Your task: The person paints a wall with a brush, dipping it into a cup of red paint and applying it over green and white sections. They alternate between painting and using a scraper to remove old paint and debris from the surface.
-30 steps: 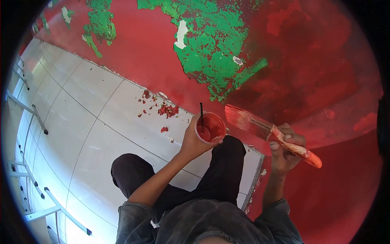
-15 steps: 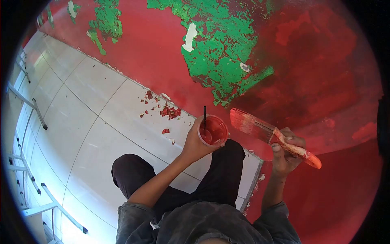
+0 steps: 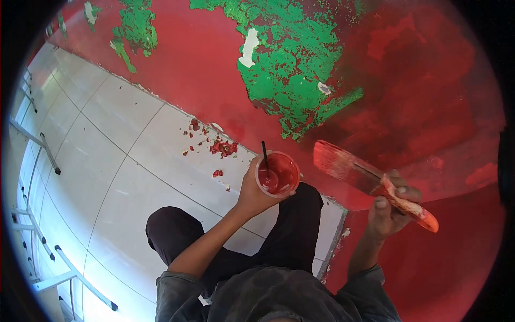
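My left hand (image 3: 256, 190) is wrapped round a clear plastic cup (image 3: 286, 167) with red paint inside. A thin black stick (image 3: 265, 153) stands in the cup and leans on its rim. In my right hand (image 3: 390, 209) is a wide paintbrush (image 3: 370, 178), gripped by its paint-smeared orange handle. The bristles, coated in red, point up and to the left, in front of the wall (image 3: 204, 91). Whether they touch the wall I cannot tell. The wall is red, with a large green patch (image 3: 292, 59) where the red coat is gone and a darker red area to its right.
Red paint flakes (image 3: 222, 147) lie on the white tiled floor (image 3: 107, 177) along the wall's foot. Metal legs of furniture (image 3: 86, 282) stand at the left. A wall corner and a darker red wall (image 3: 445, 257) are at the right. My knees (image 3: 174, 231) are below the cup.
My right hand has moved right and slightly down with the paintbrush. My left hand and the cup have shifted a little to the left.
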### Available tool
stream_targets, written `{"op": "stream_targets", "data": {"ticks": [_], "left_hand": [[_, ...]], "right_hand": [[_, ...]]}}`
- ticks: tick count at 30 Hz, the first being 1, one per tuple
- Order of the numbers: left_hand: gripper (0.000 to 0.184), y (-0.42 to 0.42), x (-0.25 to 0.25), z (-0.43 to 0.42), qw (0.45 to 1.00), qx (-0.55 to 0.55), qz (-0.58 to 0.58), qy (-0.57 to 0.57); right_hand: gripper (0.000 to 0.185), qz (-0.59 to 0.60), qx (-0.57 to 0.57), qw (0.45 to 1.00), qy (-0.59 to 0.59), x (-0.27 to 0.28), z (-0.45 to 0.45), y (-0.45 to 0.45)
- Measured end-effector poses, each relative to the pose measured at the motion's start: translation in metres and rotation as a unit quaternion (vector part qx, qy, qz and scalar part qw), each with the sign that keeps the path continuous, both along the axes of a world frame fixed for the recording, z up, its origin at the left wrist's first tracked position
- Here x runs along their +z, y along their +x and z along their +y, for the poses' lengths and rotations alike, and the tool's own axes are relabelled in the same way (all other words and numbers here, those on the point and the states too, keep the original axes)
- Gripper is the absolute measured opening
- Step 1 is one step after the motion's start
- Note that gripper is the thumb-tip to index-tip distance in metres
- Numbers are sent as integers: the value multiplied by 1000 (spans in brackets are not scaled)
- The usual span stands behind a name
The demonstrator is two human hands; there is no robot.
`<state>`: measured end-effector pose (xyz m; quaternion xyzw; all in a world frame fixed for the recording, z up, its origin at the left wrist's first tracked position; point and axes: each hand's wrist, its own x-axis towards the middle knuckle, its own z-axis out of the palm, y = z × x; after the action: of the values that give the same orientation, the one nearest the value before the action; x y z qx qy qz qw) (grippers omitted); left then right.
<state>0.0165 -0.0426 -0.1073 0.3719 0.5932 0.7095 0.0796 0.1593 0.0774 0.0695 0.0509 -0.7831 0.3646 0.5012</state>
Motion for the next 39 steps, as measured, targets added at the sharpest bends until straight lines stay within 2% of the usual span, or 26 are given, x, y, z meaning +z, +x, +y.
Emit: {"op": "stream_targets", "data": {"ticks": [6, 9, 12, 22, 34, 39], "left_hand": [[86, -1, 6, -7, 999, -17, -28, -10], [91, -1, 1, -4, 999, -16, -49, -2], [87, -1, 4, -6, 1000, -20, -15, -9], [93, 0, 0, -3, 1000, -25, -10, -9], [94, 0, 0, -1, 999, -33, -4, -1], [93, 2, -1, 1, 999, -39, -11, 11]], "right_hand": [[39, 43, -24, 999, 18, 7, 2, 3], [39, 60, -29, 998, 7, 8, -3, 0], [38, 48, -15, 999, 19, 7, -1, 3], [35, -7, 24, 999, 45, 4, 4, 11], [36, -1, 17, 999, 41, 3, 5, 12], [39, 9, -26, 999, 27, 3, 1, 9]]}}
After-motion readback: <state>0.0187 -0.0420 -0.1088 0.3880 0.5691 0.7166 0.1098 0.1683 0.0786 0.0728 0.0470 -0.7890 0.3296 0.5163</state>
